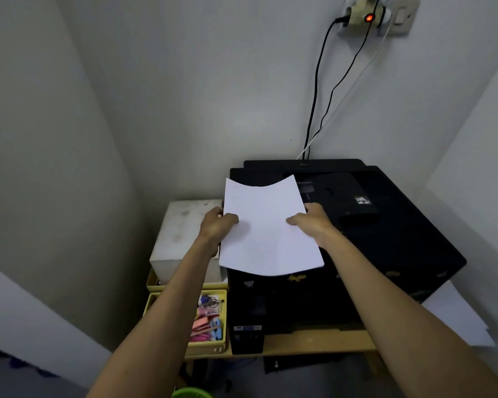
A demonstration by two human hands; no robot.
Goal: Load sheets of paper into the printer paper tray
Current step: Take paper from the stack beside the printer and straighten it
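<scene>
White paper sheets (266, 225) held above black printer (385, 231), sagging along the middle. Left hand (217, 222) grip pinched on left edge; right hand (311, 219) grip pinched on right edge.

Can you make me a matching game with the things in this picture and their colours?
Things:
1. paper
2. printer
3. tray of clips
4. switch light

Colours:
A. red
B. black
C. white
D. yellow

Pairs: 1-C, 2-B, 3-D, 4-A
</scene>
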